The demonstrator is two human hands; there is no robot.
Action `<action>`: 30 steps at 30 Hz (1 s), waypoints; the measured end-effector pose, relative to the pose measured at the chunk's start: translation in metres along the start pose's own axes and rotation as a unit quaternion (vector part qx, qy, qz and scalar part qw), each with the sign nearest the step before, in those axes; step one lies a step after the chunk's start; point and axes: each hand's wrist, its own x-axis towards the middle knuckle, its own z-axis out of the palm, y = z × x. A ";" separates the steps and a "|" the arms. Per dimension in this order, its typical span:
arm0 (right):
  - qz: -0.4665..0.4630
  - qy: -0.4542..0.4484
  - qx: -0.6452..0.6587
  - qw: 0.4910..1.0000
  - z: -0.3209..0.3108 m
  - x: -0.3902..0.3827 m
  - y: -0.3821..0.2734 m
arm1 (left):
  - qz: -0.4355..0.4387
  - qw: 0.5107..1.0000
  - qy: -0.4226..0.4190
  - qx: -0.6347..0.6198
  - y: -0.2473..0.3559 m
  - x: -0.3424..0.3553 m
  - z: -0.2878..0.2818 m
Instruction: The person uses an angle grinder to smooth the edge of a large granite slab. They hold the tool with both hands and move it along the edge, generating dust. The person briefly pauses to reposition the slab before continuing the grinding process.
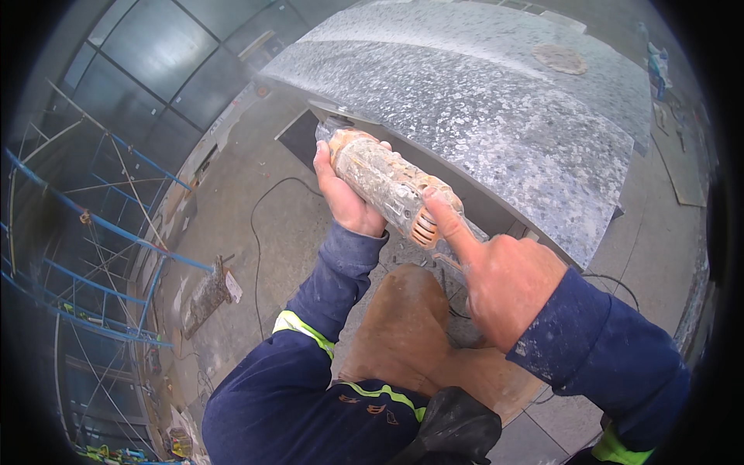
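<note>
A dust-caked orange and grey power tool, which looks like an angle grinder (387,174), is held tilted above my knees. My left hand (349,198) wraps round its front part from below, thumb along the side. At its rear, by the slotted vents, the index finger of my right hand (508,283) lies stretched on the housing. The other right fingers are curled at the tail end, and what they grip there is partly hidden. Just beyond the tool is a large stone-patterned slab (496,116), grey and white with a dusty surface.
Blue scaffold frames (108,217) stand at the left. A black cable (254,232) loops over the concrete floor (283,209). A dusty block-like piece (208,301) lies by the scaffold. Large dark panes (159,54) rise at the far left. A flat board (678,159) lies at the right.
</note>
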 end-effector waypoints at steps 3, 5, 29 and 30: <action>-0.009 0.012 0.002 1.000 0.003 -0.012 0.004 | -0.018 1.000 -0.009 -0.008 -0.003 -0.013 0.008; -0.011 0.021 0.004 1.000 0.004 -0.019 0.005 | -0.020 1.000 -0.009 -0.010 -0.005 -0.019 0.011; 0.052 -0.034 0.019 0.998 -0.001 -0.061 0.000 | -0.031 0.999 -0.018 -0.013 -0.020 -0.053 0.025; 0.050 -0.038 0.025 0.998 -0.002 -0.063 0.000 | -0.034 0.999 -0.023 -0.017 -0.020 -0.055 0.025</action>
